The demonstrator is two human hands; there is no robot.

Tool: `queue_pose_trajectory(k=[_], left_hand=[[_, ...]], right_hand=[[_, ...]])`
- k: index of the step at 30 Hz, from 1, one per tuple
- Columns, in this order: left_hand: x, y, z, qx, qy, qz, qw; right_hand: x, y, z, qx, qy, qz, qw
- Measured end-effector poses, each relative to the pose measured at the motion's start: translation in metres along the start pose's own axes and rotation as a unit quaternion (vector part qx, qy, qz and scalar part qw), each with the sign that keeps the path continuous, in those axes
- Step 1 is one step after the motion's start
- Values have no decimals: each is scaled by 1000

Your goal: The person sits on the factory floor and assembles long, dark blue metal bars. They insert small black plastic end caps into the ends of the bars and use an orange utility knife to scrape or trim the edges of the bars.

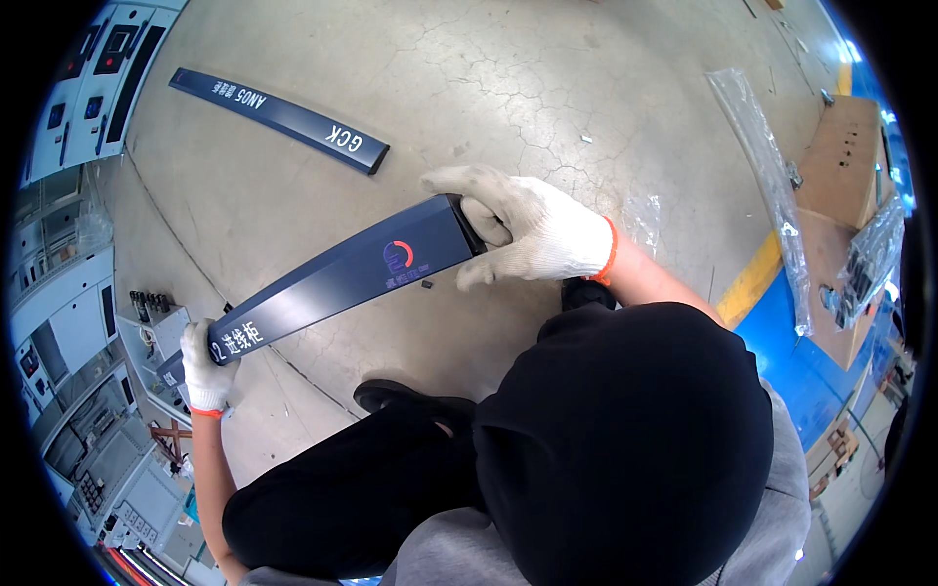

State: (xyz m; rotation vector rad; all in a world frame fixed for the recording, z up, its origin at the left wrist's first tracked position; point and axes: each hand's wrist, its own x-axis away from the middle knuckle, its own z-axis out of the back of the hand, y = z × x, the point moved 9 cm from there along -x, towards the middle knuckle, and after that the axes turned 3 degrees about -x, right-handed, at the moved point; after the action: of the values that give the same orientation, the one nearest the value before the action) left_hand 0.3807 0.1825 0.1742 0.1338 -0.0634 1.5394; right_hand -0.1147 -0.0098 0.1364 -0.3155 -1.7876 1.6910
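Note:
A long dark blue nameplate strip (pixel 342 278), with white lettering and a small red and purple emblem, is held up at a slant in front of me. My left hand (pixel 207 369), in a white knit glove with an orange cuff, is closed around the strip near its lower left end. At the upper right end is my right hand (pixel 537 227), gloved the same way. Its index finger and thumb reach along the two edges while the other fingers curl against the end face. A second dark blue strip (pixel 278 119) with white lettering lies on the floor beyond.
Grey electrical cabinets (pixel 73 303) line the left side. On the right are a long clear plastic sleeve (pixel 767 186), brown cardboard (pixel 835 166), and a plastic bag of small parts (pixel 872 249). A yellow line (pixel 752 278) borders blue flooring (pixel 796 366). The concrete floor (pixel 469 88) shows cracks.

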Motion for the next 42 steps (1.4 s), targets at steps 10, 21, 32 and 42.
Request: queue_pose_trajectory(k=[10, 21, 32, 42], left_hand=[[-36, 54, 33, -91, 54, -73, 992], [-49, 81, 21, -98, 43, -70, 992], [-62, 92, 18, -156, 63, -100, 981], [-47, 81, -6, -96, 51, -82, 991]], right_hand=[[-1, 39, 13, -49, 315, 2, 948], [-18, 108, 19, -259, 479, 2, 839], [-19, 112, 15, -104, 414, -87, 900], [-1, 80, 0, -138, 347, -24, 928]])
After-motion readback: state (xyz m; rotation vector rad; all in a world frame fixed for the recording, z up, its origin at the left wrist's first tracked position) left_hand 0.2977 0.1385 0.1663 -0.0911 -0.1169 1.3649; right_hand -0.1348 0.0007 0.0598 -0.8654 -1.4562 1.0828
